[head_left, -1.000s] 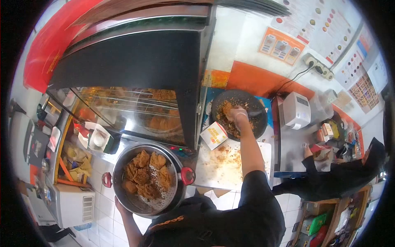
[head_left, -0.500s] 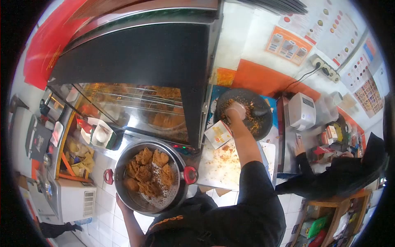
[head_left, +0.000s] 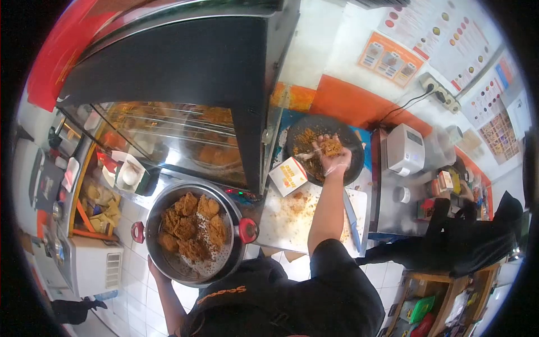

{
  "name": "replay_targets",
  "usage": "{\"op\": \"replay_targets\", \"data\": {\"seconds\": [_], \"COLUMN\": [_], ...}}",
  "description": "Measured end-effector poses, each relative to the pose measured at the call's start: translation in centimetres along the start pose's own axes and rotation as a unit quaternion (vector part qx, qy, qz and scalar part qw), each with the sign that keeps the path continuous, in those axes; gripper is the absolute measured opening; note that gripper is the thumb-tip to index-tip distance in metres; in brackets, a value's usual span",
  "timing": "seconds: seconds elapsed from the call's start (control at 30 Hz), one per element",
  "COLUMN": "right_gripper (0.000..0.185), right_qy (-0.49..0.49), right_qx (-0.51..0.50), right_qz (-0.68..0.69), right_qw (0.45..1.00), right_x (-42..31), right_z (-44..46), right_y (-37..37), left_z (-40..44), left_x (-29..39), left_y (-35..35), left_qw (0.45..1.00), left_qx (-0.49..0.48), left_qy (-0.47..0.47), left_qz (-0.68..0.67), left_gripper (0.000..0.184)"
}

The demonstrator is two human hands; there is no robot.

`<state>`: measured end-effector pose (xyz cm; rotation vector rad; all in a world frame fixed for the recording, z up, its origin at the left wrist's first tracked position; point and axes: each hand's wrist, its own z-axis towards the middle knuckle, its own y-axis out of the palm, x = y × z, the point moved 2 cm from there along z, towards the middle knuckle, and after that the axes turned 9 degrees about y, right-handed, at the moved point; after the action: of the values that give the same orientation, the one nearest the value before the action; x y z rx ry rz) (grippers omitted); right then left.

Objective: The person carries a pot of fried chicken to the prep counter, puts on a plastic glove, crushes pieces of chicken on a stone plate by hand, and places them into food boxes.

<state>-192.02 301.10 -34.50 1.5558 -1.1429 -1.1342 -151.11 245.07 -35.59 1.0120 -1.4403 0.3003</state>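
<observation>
My right hand (head_left: 338, 163), in a clear plastic glove, is turned palm up over a wide black stone mortar (head_left: 359, 168). Its fingers curl around a crumbly brown piece of fried chicken (head_left: 331, 147). Brown crumbs cover part of the mortar's inside. My left hand (head_left: 159, 274) grips the lower left side of a steel steamer pot (head_left: 154, 224) with red handles; most of its fingers are hidden under the rim. Several pieces of fried chicken (head_left: 185, 227) lie on the pot's perforated insert. A small printed paper box (head_left: 288, 177) stands open beside the mortar.
A crumb-strewn white cutting board (head_left: 281, 227) bears a knife (head_left: 352, 219). The glass warmer cabinet (head_left: 179, 140) rises behind the pot. A person in black (head_left: 460, 230) works at the steel counter on the right, near a white appliance (head_left: 405, 150).
My right hand has risen from the crumbs in the mortar and turned palm up with fried chicken in it. The knife shows more fully. The co-worker's arm has drawn back from the counter.
</observation>
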Motion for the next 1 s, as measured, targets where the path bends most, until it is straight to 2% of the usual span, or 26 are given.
{"op": "replay_targets", "data": {"seconds": [0.03,0.07,0.17,0.23,0.37,0.43,0.47,0.5,0.53,0.57,0.6,0.63,0.67,0.8,0.87,0.9,0.93,0.97,1.0], "right_gripper": [0.039,0.041,0.05,0.056,0.051,0.049,0.046,0.044,0.043,0.043,0.045,0.047,0.048,0.047,0.046,0.042,0.038,0.037,0.043], "right_qy": [-0.008,-0.032,-0.082,-0.093,-0.071,-0.042,-0.022,0.008,0.054,0.098,0.157,0.208,0.271,0.436,0.481,0.49,0.487,0.458,0.427], "right_qx": [-0.024,-0.003,0.04,0.043,-0.018,-0.052,-0.024,0.001,-0.003,-0.009,-0.005,0.0,-0.01,0.032,-0.009,0.006,-0.021,-0.005,0.038], "right_qz": [0.024,0.044,0.095,0.119,0.101,0.055,0.032,0.005,-0.023,-0.051,-0.068,-0.086,-0.101,-0.191,-0.21,-0.244,-0.275,-0.346,-0.427], "right_qw": [0.999,0.998,0.991,0.988,0.992,0.996,0.999,1.0,0.998,0.994,0.985,0.974,0.957,0.879,0.851,0.837,0.828,0.819,0.796], "right_x": [0.3,0.6,1.9,2.8,6.1,8.7,10.1,11.9,14.5,17.1,19.8,22.8,26.4,41.8,49.2,52.8,56.3,59.8,63.2], "right_z": [-0.6,-1.2,-2.9,-3.8,-7.6,-10.9,-13.0,-15.2,-17.4,-19.2,-20.6,-21.5,-22.6,-22.5,-19.4,-17.2,-14.6,-12.2,-10.3], "right_y": [0.6,1.0,1.5,1.2,2.2,3.9,4.6,5.4,6.9,8.4,9.4,10.8,13.6,19.6,19.7,19.9,19.6,20.0,20.7], "left_z": [-0.3,-0.5,0.4,1.0,1.3,1.4,1.4,1.9,1.4,1.2,1.7,2.4,2.1,2.8,2.6,2.5,2.7,2.9,3.0], "left_x": [0.4,0.6,-0.8,-1.4,-0.8,-1.2,-1.7,-2.5,-2.0,-1.2,-2.3,-4.5,-3.2,-2.7,-1.5,-1.1,-2.4,-3.8,-3.6], "left_y": [0.8,1.3,-1.6,-3.1,-2.8,-4.0,-4.5,-5.7,-5.1,-4.8,-6.3,-8.6,-7.8,-8.0,-7.9,-7.9,-8.5,-9.0,-9.0], "left_qw": [1.0,0.998,0.997,0.997,0.991,0.992,0.995,0.988,0.992,0.992,0.997,0.995,0.992,0.998,0.998,0.999,0.998,0.997,0.997], "left_qx": [0.004,0.008,-0.01,0.006,-0.007,0.031,0.034,0.088,0.098,0.079,0.064,0.077,0.069,0.033,0.011,-0.004,0.002,0.008,0.001], "left_qy": [-0.012,-0.024,0.029,0.021,0.05,0.033,0.03,0.005,-0.003,-0.003,-0.01,0.006,-0.017,-0.051,-0.055,-0.047,-0.063,-0.077,-0.071], "left_qz": [-0.026,-0.052,0.075,0.071,0.127,0.114,0.088,0.124,0.078,0.095,0.053,0.065,0.102,0.029,0.034,0.028,0.012,-0.003,0.012], "left_gripper": [0.035,0.036,0.035,0.034,0.03,0.025,0.022,0.019,0.017,0.015,0.015,0.014,0.018,0.022,0.022,0.022,0.022,0.021,0.022]}}
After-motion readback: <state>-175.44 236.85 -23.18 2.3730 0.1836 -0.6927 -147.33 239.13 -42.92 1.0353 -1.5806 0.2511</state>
